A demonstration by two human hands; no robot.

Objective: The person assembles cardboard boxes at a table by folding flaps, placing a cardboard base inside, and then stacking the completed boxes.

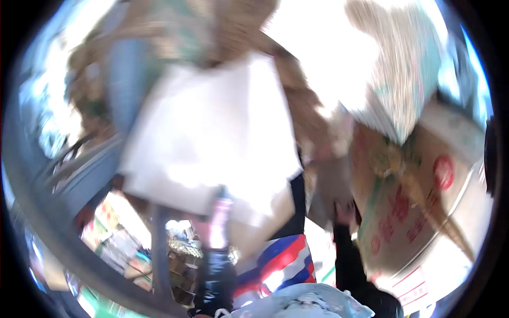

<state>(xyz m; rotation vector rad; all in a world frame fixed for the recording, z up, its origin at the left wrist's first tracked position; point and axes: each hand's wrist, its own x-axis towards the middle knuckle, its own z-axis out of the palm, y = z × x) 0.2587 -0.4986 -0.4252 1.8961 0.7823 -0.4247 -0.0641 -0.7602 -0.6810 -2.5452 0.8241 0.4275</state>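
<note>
Motion smears much of the head view. A large pale sheet or panel [212, 138], washed out by glare, fills the middle. My left hand [204, 230] is at its lower edge, above a dark shiny sleeve; a pinkish-white blurred strip [220, 220] lies beside it. Whether that hand grips the panel I cannot make out. Farther right, my right hand [345, 213] reaches up from a black sleeve. It is against or just beside a grey-brown flat piece [328, 185], its fingers too blurred to read.
At the right stands a big brown carton [403, 206] with red print and tape. Above it is a blurred box-like thing [405, 69]. A grey metal bar [90, 167] crosses the left, with mixed packages [124, 254] below. Red, white and blue striped material [281, 259] lies near my body.
</note>
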